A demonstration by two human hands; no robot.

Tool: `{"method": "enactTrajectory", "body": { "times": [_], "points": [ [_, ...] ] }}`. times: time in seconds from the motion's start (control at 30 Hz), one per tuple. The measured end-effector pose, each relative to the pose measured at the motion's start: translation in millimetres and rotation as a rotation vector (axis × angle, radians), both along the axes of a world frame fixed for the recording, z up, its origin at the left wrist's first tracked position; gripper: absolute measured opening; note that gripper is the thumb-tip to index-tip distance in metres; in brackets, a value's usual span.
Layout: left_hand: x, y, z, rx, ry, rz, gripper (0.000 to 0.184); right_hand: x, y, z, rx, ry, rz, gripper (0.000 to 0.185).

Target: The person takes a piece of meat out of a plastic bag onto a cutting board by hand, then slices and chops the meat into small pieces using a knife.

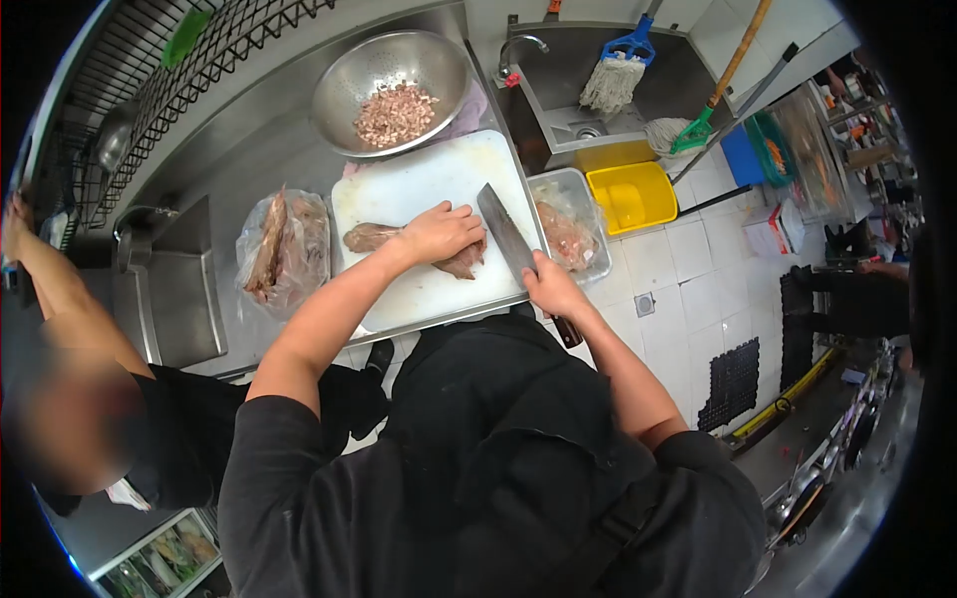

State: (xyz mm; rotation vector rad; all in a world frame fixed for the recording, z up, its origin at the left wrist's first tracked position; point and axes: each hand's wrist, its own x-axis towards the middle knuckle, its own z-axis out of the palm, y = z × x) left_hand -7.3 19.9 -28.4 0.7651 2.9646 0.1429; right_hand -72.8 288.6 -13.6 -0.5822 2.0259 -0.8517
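On the white cutting board [429, 179] lies a long brownish piece of meat [370, 237]. My left hand [439, 235] presses down on its middle with curled fingers, and the meat shows on both sides of the hand. My right hand [554, 287] grips a wide-bladed kitchen knife [505, 229] near the top of its dark handle. The blade points away from me over the board's right side, apart from the meat. Left of the board, more long meat pieces sit in a clear plastic bag [314, 239].
A steel colander [334, 90] holding small diced meat stands behind the board. A clear container [601, 234] of meat pieces adjoins the board's right edge. Farther right are a yellow bucket [632, 196], mops and a sink [550, 100]. Another person [189, 429] stands close on my left.
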Motion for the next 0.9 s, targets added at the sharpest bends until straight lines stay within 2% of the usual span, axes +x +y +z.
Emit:
{"method": "enactTrajectory", "body": {
  "times": [0.07,0.13,0.17,0.3,0.4,0.47,0.5,0.57,0.6,0.67,0.8,0.87,0.9],
  "points": [
    [0,-2,-5,0.008,0.050,0.003,0.023,6,-5,4,-0.004,0.026,-0.033,0.033],
    [4,2,-9,0.190,-0.045,0.080,0.025,13,-12,6,0.019,0.045,-0.063,0.031],
    [7,2,-10,0.259,-0.007,0.100,0.022,17,-14,6,0.031,0.054,-0.088,0.030],
    [12,3,-9,0.390,-0.010,0.094,0.020,27,-16,-9,0.081,0.154,-0.115,0.027],
    [14,3,-21,0.403,0.020,0.041,0.020,34,-14,-25,0.085,0.320,-0.085,0.024],
    [15,0,-16,0.501,0.012,0.052,0.018,36,-14,-26,0.043,0.543,-0.043,0.023],
    [16,-3,-20,0.510,0.017,0.056,0.018,39,-15,-19,0.050,0.548,-0.035,0.023],
    [19,-16,-33,0.615,0.267,0.290,0.017,47,-22,6,0.129,0.590,-0.025,0.023],
    [26,-23,-30,0.613,0.277,0.302,0.017,49,-25,15,0.124,0.596,-0.011,0.023],
    [49,-29,-21,0.645,0.150,0.589,0.013,52,-30,28,0.197,0.551,0.072,0.025],
    [87,-2,-34,0.590,0.176,0.674,0.015,62,-47,49,0.236,0.463,0.221,0.024],
    [91,11,-50,0.537,0.324,0.702,0.016,63,-53,51,0.225,0.444,0.265,0.024],
    [92,12,-53,0.533,0.288,0.715,0.017,65,-53,53,0.229,0.417,0.299,0.023]
  ]
}}
